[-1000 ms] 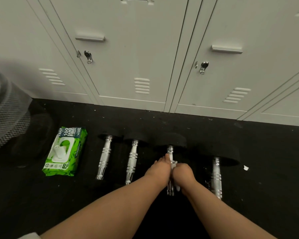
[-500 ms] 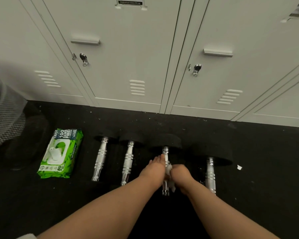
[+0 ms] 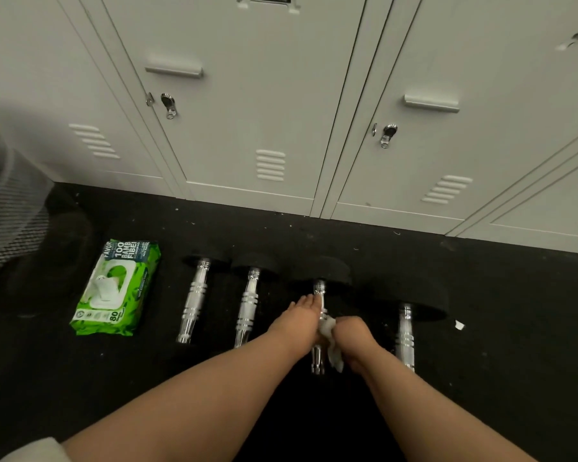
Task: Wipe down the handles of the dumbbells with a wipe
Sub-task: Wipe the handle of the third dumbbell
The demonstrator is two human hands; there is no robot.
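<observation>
Four dumbbells with shiny ridged chrome handles and black round heads lie side by side on the black speckled rubber floor [image 3: 481, 278], their handles running from near to far and their far heads toward a row of pale grey metal lockers [image 3: 264, 95]. Counting from the left, the first dumbbell [image 3: 192, 300] and the second dumbbell [image 3: 247, 306] lie close together and untouched; the fourth dumbbell [image 3: 406, 331] lies at the right, a little nearer than the others. Both hands meet at the third dumbbell [image 3: 319, 290]. The left hand [image 3: 297, 320] rests on the left side of its handle with the fingers stretched fairly straight along the bar toward the far head, not visibly wrapped around it. The right hand [image 3: 352, 335] is curled around the middle of the same handle with a crumpled white wipe [image 3: 329, 331] bunched in its grip against the metal; a loose tail of the wipe hangs toward the near end of the bar. The near tip of that handle shows between the two wrists. To the left of the dumbbells, apart from them, a bright green soft pack of wipes with a white flip lid [image 3: 114, 290] lies flat on the floor. At the far left edge stands a dark mesh basket [image 3: 7, 225], blurred. A small white scrap [image 3: 459, 325] lies on the floor just right of the fourth dumbbell's head.
</observation>
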